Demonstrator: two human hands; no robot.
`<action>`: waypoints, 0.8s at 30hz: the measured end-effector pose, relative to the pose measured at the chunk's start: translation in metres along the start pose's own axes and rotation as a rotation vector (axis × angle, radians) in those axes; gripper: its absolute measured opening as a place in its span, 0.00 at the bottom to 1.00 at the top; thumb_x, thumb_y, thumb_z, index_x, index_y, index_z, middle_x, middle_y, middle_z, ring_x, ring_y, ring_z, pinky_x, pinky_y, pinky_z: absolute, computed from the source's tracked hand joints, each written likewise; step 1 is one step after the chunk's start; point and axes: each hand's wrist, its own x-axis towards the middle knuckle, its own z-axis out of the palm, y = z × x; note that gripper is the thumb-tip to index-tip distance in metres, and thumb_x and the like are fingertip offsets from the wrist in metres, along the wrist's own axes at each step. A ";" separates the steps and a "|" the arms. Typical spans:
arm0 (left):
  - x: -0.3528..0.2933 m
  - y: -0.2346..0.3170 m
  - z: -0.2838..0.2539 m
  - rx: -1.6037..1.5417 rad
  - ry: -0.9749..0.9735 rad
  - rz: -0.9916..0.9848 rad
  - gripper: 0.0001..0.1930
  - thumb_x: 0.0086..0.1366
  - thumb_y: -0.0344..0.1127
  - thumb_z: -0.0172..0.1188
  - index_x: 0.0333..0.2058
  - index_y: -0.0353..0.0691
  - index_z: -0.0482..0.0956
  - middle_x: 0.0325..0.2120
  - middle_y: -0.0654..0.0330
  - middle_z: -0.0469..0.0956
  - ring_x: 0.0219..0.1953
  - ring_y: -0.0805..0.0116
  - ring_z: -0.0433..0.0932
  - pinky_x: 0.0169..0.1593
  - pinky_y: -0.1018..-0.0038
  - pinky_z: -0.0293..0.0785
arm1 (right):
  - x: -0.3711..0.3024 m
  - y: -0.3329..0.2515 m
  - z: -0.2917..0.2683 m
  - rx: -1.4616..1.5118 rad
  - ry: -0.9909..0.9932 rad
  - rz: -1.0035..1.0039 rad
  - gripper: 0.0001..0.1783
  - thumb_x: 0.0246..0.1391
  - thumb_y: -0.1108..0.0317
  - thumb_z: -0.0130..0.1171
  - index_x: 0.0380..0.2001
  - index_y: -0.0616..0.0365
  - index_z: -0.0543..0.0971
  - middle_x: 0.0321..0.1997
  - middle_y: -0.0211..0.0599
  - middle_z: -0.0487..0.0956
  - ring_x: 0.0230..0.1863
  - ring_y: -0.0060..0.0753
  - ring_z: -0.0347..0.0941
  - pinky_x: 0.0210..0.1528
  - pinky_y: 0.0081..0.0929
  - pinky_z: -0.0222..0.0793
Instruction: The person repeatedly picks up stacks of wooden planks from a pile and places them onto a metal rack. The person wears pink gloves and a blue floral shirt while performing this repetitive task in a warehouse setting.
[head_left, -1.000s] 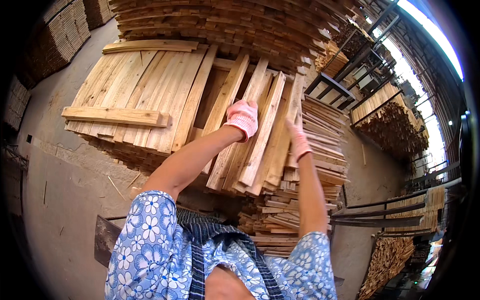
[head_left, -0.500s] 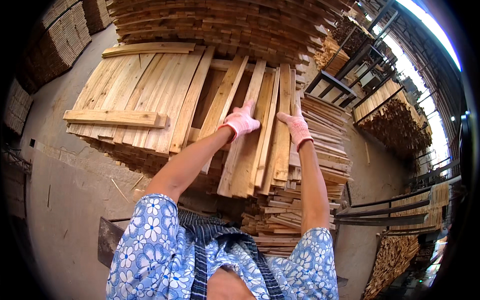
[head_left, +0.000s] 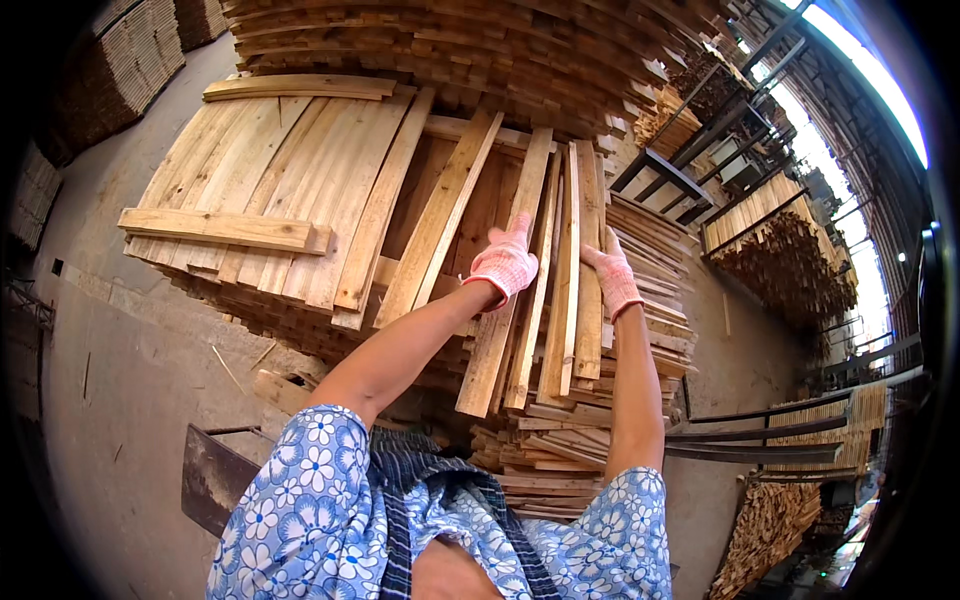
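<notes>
Both my hands wear pink knit gloves. My left hand [head_left: 503, 268] lies on a long wooden plank [head_left: 490, 350], fingers stretched up along it. My right hand [head_left: 615, 275] rests against the right side of a group of loose planks, its thumb over the edge of the outermost plank [head_left: 590, 330] and its fingers extended. Between my hands, narrow planks stand close together, one tilted on edge [head_left: 571, 260]. Left of my left hand another plank [head_left: 440, 225] lies slanted, with dark gaps on either side.
A close-laid row of boards [head_left: 290, 180] at the left carries a crosswise batten [head_left: 220, 229] near its front edge. A tall lumber stack [head_left: 450, 45] rises behind. Thin sticks [head_left: 650, 320] are piled at right, beside metal frames [head_left: 670, 175]. A dark metal plate [head_left: 222, 478] stands lower left.
The planks between my hands have shifted right and nearer me, and one now stands on edge. Both hands have moved slightly right and nearer. The gap left of my left hand is wider.
</notes>
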 end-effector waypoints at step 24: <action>-0.027 -0.034 -0.094 0.660 0.242 0.138 0.37 0.68 0.52 0.56 0.72 0.51 0.55 0.72 0.39 0.51 0.68 0.34 0.62 0.67 0.44 0.62 | -0.011 0.006 0.053 -1.376 0.317 -0.508 0.29 0.65 0.48 0.55 0.63 0.50 0.69 0.47 0.49 0.80 0.50 0.53 0.78 0.50 0.56 0.75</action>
